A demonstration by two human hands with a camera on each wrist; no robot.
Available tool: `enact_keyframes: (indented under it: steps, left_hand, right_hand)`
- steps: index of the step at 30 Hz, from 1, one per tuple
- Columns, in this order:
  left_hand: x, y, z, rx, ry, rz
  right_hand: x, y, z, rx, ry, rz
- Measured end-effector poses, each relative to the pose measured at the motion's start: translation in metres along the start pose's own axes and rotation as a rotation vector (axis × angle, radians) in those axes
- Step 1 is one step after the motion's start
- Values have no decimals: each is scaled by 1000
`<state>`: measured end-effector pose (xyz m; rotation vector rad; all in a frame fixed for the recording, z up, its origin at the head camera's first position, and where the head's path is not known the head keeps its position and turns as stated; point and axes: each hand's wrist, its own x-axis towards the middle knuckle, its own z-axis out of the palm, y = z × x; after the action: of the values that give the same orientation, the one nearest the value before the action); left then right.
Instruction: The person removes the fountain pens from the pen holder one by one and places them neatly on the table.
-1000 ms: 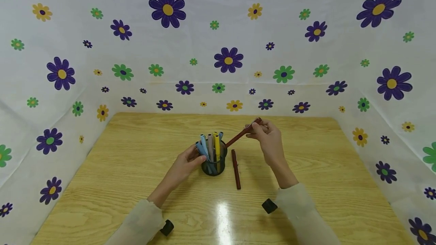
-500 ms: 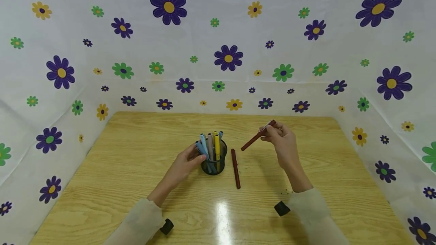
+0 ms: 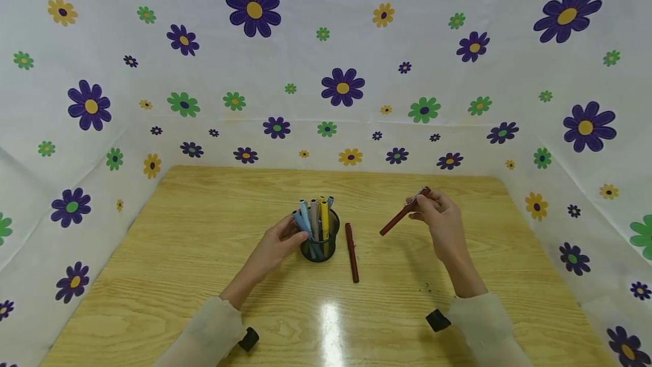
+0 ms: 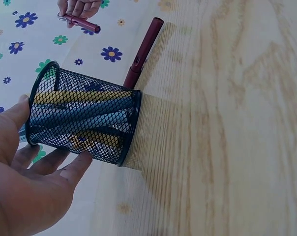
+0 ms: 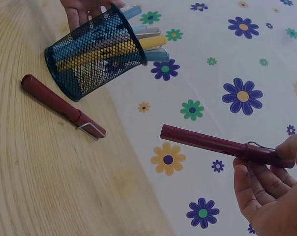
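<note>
My left hand [image 3: 275, 249] holds a black mesh pen cup [image 4: 84, 115] that stands on the table, thumb at its rim and fingers along its side. Several pens poke up out of the cup: blue ones, a greyish one and a yellow pen [image 3: 325, 220]. Off to the right and raised above the table, my right hand [image 3: 447, 234] pinches a dark red pen [image 5: 202, 140] near its clip end, the other end slanting down to the left. A second dark red pen [image 3: 352, 255] lies on the wood just right of the cup, its clip showing in the right wrist view.
The wooden table [image 3: 214, 203] is enclosed at the back and both sides by a white cloth [image 3: 295, 61] printed with flowers. Small dark specks [image 3: 427, 287] lie on the wood near the right forearm. A black block sits at each sleeve cuff.
My right hand has carried the red pen away from the cup's edge, to the right and slightly toward me. My left hand, the cup and the pen on the table have stayed in place.
</note>
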<state>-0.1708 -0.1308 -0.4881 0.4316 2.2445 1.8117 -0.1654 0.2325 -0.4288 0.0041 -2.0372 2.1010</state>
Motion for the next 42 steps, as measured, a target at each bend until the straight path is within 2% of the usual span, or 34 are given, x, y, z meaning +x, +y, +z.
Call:
enact_keyframes:
  steps: [8,17,24,42]
  left_hand:
    - [0,0,-1,7,16,-37]
    - [1,1,-4,-6,-2,-24]
    - [1,3,-4,-22,-10,-19]
    - [2,3,-6,-42,-6,-36]
  right_hand:
    - [-4,8,-7,6,4,21]
    - [-5,11,-8,-44,-2,31]
    - [-3,14,-3,-74,-3,70]
    - [2,26,7,-125,-72,124]
